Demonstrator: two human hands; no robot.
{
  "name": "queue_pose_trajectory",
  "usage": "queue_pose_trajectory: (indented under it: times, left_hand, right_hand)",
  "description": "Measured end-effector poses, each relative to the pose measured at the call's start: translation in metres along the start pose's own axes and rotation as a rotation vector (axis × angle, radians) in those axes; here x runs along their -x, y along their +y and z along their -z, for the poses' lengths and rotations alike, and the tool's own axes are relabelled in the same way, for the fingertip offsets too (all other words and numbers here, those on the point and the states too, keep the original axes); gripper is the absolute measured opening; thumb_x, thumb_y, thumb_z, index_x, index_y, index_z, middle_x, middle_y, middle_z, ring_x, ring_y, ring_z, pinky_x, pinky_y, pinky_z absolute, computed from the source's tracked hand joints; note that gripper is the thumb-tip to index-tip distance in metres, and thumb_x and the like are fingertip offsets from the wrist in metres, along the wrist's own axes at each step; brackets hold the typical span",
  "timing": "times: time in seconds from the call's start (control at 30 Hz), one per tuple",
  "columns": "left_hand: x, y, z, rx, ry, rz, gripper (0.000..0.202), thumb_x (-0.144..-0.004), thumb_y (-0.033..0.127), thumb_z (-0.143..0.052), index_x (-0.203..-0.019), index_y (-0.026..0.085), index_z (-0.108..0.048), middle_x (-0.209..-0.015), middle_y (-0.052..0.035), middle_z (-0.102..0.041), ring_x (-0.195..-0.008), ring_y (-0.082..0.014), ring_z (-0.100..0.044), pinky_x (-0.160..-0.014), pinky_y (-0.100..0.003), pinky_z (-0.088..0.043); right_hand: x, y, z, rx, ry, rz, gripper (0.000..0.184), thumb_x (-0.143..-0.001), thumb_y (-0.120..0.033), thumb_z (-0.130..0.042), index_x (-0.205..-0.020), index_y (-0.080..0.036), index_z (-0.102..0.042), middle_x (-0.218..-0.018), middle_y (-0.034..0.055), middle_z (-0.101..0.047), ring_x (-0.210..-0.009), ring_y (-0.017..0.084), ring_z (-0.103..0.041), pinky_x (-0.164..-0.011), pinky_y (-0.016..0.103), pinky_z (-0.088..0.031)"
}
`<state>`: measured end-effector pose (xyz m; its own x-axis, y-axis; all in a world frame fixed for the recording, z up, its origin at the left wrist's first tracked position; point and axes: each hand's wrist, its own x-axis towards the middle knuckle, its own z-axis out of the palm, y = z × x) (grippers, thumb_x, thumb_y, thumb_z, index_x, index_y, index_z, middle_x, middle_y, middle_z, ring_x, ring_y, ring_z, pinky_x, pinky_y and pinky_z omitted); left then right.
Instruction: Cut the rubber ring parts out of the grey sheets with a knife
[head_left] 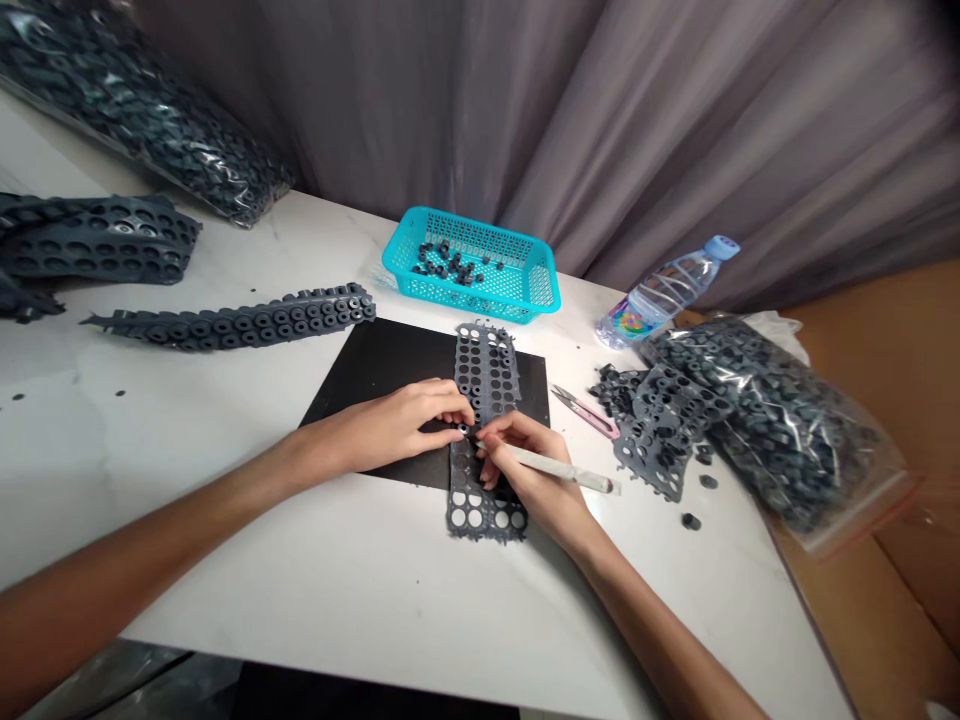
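A dark grey perforated rubber sheet (487, 372) lies lengthwise across a black mat (390, 370), with round holes and a few small rings in it. My left hand (420, 420) reaches in from the left, thumb and fingers pinched on a small black rubber ring (463, 429) at the sheet's middle. Held like a pencil in my right hand (536, 470) is a white pen-like tool (562, 467). Its tip points at the ring by my left fingertips; the fingers hide what kind of tip it has.
Behind the mat stands a turquoise basket (480, 300) holding several small black rings. Pink-handled snips (585, 411), sheet scraps (660, 430), a tilted water bottle (667, 290) and a filled plastic bag (795, 430) are at right. Leftward lie a rubber strip (247, 322), more sheets (97, 240) and another bag (135, 100).
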<state>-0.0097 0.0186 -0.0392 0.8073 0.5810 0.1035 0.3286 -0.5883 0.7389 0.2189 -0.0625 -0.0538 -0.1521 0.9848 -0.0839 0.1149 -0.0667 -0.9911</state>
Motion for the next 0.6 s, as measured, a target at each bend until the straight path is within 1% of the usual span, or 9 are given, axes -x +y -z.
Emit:
queue_pose_trajectory:
  times: [0.3, 0.6]
  left_hand:
    - [-0.0002, -0.0023, -0.0008, 0.001, 0.006, -0.011, 0.014, -0.108, 0.027, -0.060, -0.116, 0.023, -0.070, -0.116, -0.0034, -0.067, -0.110, -0.0203, -0.066, -0.099, -0.034, -0.048]
    - [0.0006, 0.0049, 0.0006, -0.022, 0.009, -0.006, 0.015, -0.108, 0.025, -0.058, -0.117, 0.022, -0.070, -0.117, -0.0032, -0.067, -0.111, -0.0203, -0.064, -0.099, -0.033, -0.047]
  right_hand:
    - [-0.0007, 0.0031, 0.0000, 0.009, -0.001, 0.008, 0.007, -0.100, -0.026, -0.066, -0.096, -0.020, -0.068, -0.075, -0.0009, -0.070, -0.061, 0.014, -0.068, -0.057, 0.024, -0.055]
    - [0.0012, -0.0004, -0.0024, 0.064, 0.018, 0.022, 0.007, -0.098, -0.024, -0.066, -0.094, -0.019, -0.069, -0.072, -0.0016, -0.069, -0.059, 0.013, -0.065, -0.055, 0.022, -0.053]
